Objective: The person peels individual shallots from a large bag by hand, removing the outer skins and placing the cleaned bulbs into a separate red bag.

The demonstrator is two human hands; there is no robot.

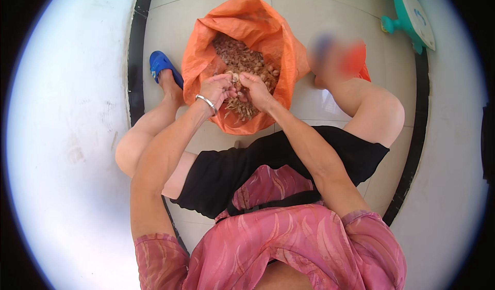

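An orange woven plastic sack (193,59) stands between my legs with its mouth rolled wide. Inside lies a heap of small dry bulbs with husks and roots (247,57), shallots or garlic by their look. Over the sack's near side, my left hand (214,88), with a silver bangle (207,102) on its wrist, pinches a small pale bulb (235,77) in its fingertips. My right hand (256,90) meets it there, thumb and fingertips drawn together at the same bulb. Whether the right fingers grip it too is too small to tell.
My foot in a blue slipper (154,61) is left of the sack. A teal and white plastic object (415,17) stands by the right wall. Something red (364,74) lies near my other foot, partly blurred. White walls with black skirting (136,61) flank the tiled floor (174,23).
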